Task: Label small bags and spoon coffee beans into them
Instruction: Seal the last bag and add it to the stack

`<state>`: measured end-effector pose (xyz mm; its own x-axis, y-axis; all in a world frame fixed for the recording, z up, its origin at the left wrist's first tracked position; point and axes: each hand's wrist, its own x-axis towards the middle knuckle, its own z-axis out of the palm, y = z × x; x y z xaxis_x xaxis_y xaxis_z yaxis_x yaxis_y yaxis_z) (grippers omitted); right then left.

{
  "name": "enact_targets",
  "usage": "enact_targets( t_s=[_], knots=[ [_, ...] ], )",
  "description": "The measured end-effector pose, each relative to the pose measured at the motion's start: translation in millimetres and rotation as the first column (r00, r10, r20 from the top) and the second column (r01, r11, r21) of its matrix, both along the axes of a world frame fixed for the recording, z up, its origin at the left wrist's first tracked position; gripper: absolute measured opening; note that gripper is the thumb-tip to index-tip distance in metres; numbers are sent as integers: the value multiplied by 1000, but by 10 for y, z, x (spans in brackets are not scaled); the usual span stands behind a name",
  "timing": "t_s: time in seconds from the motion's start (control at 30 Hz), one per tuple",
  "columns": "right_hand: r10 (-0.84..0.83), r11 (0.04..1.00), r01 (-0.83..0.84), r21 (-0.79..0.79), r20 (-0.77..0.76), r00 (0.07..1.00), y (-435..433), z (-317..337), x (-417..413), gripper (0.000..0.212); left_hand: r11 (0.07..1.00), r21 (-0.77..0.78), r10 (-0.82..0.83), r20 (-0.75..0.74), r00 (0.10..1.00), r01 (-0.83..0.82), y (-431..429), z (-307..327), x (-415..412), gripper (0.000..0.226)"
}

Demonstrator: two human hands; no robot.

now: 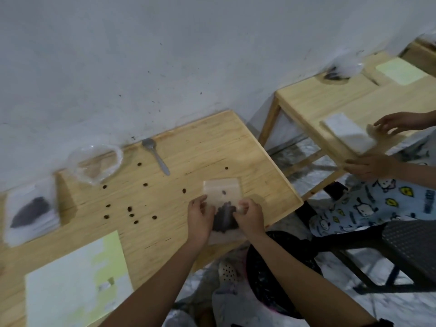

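Wooden table (212,142), label sheet (70,279) lying front left. Pile of filled bags (30,211) at far left, so several look done. Clear supply bag (96,164) by the wall looks nearly empty. Small bag (224,192) sits near the table's right edge, beans inside, left hand (200,215) and right hand (250,215) pinching its sides, probably sealing. Spoon (157,156) lies idle, loose beans (132,214) spilled; late stage, I'd guess

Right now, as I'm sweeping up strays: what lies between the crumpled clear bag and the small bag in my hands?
Head view: two loose coffee beans on the bare table between clear bag and small bag.
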<state>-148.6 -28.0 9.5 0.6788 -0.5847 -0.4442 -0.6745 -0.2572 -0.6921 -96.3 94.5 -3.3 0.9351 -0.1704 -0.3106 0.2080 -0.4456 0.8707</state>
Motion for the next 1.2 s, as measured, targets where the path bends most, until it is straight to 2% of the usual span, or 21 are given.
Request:
enact_targets(
  t_s=[0.17,0.3,0.43,0.6,0.67,0.73,0.83,0.93,1.0,1.2],
  knots=[
    [-72,993,61,98,106,992,123,279,255,21,971,-237,20,-1,1000,-20,187,234,210,26],
    [70,992,-91,84,227,971,458,508,557,9,939,-329,132,76,988,-100,643,420,418,30],
    [221,959,-261,112,283,933,993,581,773,4,899,-343,315,71,946,-274,1376,469,552,29],
    [477,845,-512,156,214,852,1782,373,800,6,744,-350,614,20,789,-570,2409,432,442,30],
    [630,743,-648,168,154,761,2054,216,748,4,685,-345,687,14,727,-641,2739,418,336,30],
    [777,610,-772,177,60,627,2298,53,669,4,635,-333,741,9,672,-696,3006,386,233,29],
    [852,513,-830,219,-15,523,2563,-122,536,17,581,-304,793,1,609,-755,3259,334,105,30],
    [883,469,-877,102,-32,469,2741,-234,450,18,563,-297,806,-6,591,-771,3409,299,16,32],
    [880,474,-880,26,-49,472,2811,-275,431,19,569,-301,800,-12,599,-766,3477,276,-5,35],
    [886,461,-886,42,-82,457,2820,-193,566,13,584,-330,777,-35,628,-742,3536,350,126,35]
  ],
)
